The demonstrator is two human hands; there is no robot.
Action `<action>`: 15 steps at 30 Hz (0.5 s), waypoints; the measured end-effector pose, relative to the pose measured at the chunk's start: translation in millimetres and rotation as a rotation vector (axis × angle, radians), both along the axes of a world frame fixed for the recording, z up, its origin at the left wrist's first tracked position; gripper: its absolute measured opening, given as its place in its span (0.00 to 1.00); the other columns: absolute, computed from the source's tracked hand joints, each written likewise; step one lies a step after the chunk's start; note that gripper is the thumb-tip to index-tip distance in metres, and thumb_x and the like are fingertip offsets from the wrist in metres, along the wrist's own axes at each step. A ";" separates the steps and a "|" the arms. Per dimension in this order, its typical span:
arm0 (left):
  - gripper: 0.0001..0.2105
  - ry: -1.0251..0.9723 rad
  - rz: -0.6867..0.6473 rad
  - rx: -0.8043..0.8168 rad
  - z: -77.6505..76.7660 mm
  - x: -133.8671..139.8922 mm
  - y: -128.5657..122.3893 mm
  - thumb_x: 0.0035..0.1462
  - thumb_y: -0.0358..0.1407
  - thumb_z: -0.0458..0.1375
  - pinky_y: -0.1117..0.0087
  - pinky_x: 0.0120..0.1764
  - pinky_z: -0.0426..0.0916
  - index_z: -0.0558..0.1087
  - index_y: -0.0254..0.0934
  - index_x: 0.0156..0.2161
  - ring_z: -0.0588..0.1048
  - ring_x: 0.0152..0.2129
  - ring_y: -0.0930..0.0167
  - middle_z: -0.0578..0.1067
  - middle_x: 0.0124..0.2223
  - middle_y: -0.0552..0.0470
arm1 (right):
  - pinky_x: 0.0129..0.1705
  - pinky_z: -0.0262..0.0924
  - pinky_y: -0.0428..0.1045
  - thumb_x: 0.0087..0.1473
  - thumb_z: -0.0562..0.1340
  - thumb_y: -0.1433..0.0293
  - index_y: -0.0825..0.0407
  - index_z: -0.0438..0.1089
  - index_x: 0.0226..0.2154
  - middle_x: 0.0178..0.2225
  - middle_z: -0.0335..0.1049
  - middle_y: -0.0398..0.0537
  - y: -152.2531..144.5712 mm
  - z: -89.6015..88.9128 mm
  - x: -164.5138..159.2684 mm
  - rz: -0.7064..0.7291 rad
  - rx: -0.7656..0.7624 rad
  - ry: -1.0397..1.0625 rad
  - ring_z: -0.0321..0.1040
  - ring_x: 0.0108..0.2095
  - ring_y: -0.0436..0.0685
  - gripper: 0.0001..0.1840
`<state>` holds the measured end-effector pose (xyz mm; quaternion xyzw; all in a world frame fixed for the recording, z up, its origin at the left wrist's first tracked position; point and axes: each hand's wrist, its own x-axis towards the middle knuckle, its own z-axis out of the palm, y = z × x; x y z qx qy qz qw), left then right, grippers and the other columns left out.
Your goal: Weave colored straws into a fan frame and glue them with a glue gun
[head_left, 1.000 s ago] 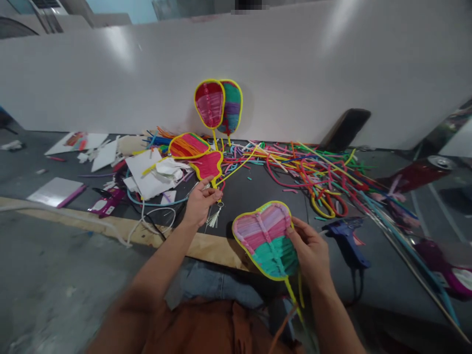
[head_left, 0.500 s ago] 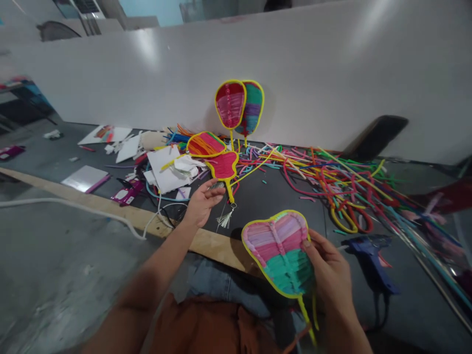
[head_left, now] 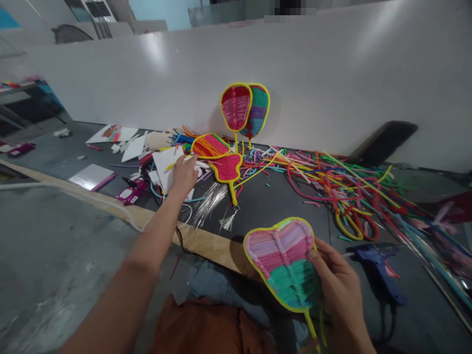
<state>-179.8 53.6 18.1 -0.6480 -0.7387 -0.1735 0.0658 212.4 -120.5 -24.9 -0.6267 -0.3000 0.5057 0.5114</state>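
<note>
One teal-pink fan (head_left: 282, 265) — right fingers (head_left: 319, 265) pinching; left fingers (head_left: 191, 162) by another (head_left: 210, 146).

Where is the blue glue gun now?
In the head view, the blue glue gun lies at lower right on the dark tabletop, just right of the right hand, below the pipe cleaners.

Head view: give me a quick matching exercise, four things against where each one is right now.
Things
1. lilac-and-green fan
2. left hand
3. blue glue gun
4. white tassel

Places
A. over the white paper
B. near the end of the handle of the pink fan
C. on the dark table, to the right of the right hand
D. held in the right hand

Pairs: 1-D, 2-A, 3-C, 4-B
</note>
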 end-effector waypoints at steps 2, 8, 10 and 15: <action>0.24 0.027 0.010 -0.039 2.3 -3.0 9.5 0.53 0.28 0.54 0.55 0.58 0.53 0.68 0.36 0.57 0.60 0.59 0.56 0.73 0.55 0.40 | 0.33 0.67 0.46 0.38 0.72 0.56 0.52 0.76 0.43 0.35 0.80 0.50 -1.2 -1.8 0.7 0.013 0.013 0.013 0.74 0.32 0.55 0.29; 0.20 0.005 0.132 -0.026 9.0 -13.8 17.4 0.59 0.33 0.48 0.59 0.47 0.62 0.71 0.36 0.55 0.73 0.44 0.55 0.77 0.45 0.38 | 0.34 0.68 0.46 0.38 0.72 0.55 0.51 0.76 0.42 0.35 0.80 0.50 -3.3 -2.9 4.5 0.000 0.002 0.051 0.75 0.33 0.56 0.28; 0.20 -0.002 0.131 -0.008 13.3 -15.8 15.8 0.60 0.35 0.49 0.61 0.47 0.61 0.69 0.36 0.56 0.73 0.45 0.57 0.77 0.46 0.40 | 0.35 0.68 0.46 0.39 0.73 0.56 0.51 0.76 0.42 0.36 0.80 0.50 -3.3 -3.6 3.9 0.002 0.007 0.059 0.75 0.33 0.55 0.28; 0.15 -0.014 0.066 -0.008 18.1 -12.1 13.2 0.61 0.40 0.50 0.65 0.47 0.62 0.75 0.37 0.45 0.73 0.45 0.60 0.77 0.47 0.43 | 0.34 0.69 0.48 0.39 0.73 0.56 0.51 0.76 0.42 0.37 0.80 0.51 -2.1 -1.2 -2.7 0.025 0.025 0.065 0.75 0.34 0.58 0.27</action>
